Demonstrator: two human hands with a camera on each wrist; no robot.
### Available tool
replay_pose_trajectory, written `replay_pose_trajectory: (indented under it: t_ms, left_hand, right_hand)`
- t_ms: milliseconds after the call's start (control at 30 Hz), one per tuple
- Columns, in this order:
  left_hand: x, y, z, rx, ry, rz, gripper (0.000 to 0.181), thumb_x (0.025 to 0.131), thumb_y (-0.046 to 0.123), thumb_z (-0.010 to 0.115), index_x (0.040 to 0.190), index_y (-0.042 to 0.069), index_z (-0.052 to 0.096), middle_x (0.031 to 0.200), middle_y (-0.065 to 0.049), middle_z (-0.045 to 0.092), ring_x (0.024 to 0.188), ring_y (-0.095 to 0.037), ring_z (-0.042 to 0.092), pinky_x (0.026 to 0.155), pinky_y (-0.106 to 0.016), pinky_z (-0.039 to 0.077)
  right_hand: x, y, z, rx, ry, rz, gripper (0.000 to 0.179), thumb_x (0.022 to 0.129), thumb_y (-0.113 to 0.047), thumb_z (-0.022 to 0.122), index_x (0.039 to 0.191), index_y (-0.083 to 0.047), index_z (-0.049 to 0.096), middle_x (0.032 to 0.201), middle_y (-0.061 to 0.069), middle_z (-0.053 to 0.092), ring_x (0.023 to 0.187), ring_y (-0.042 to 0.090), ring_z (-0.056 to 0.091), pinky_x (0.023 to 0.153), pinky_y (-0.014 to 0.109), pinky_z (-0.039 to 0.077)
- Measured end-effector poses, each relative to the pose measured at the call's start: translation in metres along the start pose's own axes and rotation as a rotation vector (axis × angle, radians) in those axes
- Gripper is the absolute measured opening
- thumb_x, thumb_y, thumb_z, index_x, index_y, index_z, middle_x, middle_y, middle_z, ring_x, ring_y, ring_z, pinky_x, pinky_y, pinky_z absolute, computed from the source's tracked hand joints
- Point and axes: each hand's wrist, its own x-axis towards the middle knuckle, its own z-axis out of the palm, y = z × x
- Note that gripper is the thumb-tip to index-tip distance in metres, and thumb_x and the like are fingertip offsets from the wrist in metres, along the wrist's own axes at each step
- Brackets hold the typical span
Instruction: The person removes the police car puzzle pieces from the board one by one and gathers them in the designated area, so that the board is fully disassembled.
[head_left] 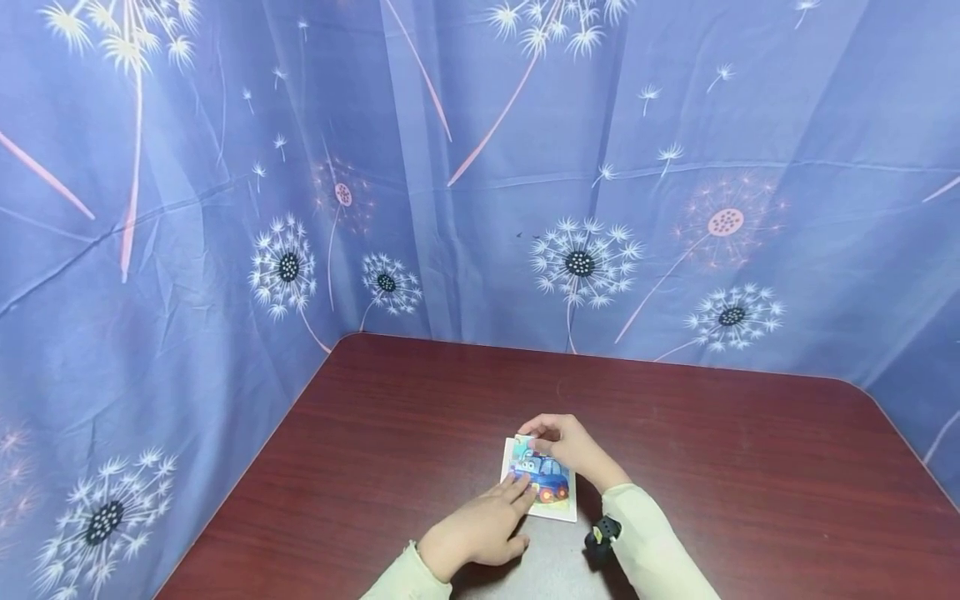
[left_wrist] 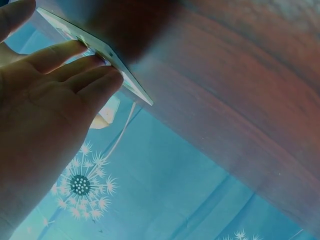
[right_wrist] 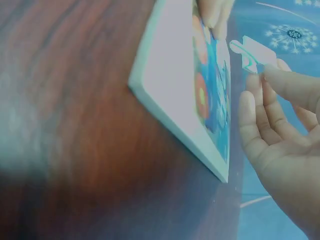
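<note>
A small white-bordered jigsaw puzzle (head_left: 558, 511) lies on the table, its picture showing a blue cartoon car with red wheels. My left hand (head_left: 486, 527) rests its fairly straight fingertips on the left part of the picture; the left wrist view shows these fingers (left_wrist: 102, 75) touching the puzzle's face. At the far left corner my right hand (head_left: 576, 446) pinches a puzzle piece (right_wrist: 259, 54) between thumb and fingers. That piece has a rounded knob and light blue-green colouring, and in the right wrist view it appears raised off the puzzle.
The dark red-brown wooden table (head_left: 420, 400) reaches back to a blue curtain (head_left: 480, 250) with dandelion prints, which also hangs along the left side. A small black device (head_left: 602, 533) sits at the right wrist, beside the pale sleeve (head_left: 652, 537).
</note>
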Motion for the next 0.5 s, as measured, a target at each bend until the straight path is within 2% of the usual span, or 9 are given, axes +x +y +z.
replay_pose_trajectory:
  t_ms: [300, 500]
  left_hand:
    - [-0.001, 0.001, -0.001, -0.036, -0.017, -0.019, 0.063, 0.092, 0.034, 0.059, 0.146, 0.006, 0.041, 0.153, -0.010, 0.033, 0.142, -0.027, 0.028, 0.113, -0.034, 0.029]
    - [0.000, 0.000, -0.001, -0.027, -0.004, -0.009, 0.063, 0.092, 0.033, 0.059, 0.145, 0.005, 0.042, 0.152, -0.011, 0.035, 0.141, -0.028, 0.030, 0.113, -0.033, 0.029]
  right_hand:
    - [-0.008, 0.006, -0.024, 0.026, 0.048, 0.022, 0.018, 0.087, 0.003, 0.063, 0.105, 0.003, 0.069, 0.089, 0.014, 0.067, 0.076, 0.015, 0.060, 0.067, 0.027, 0.053]
    - [-0.016, 0.012, -0.042, 0.072, 0.077, 0.070, 0.020, 0.088, 0.003, 0.062, 0.107, 0.007, 0.066, 0.090, 0.020, 0.066, 0.075, 0.025, 0.064, 0.060, 0.038, 0.056]
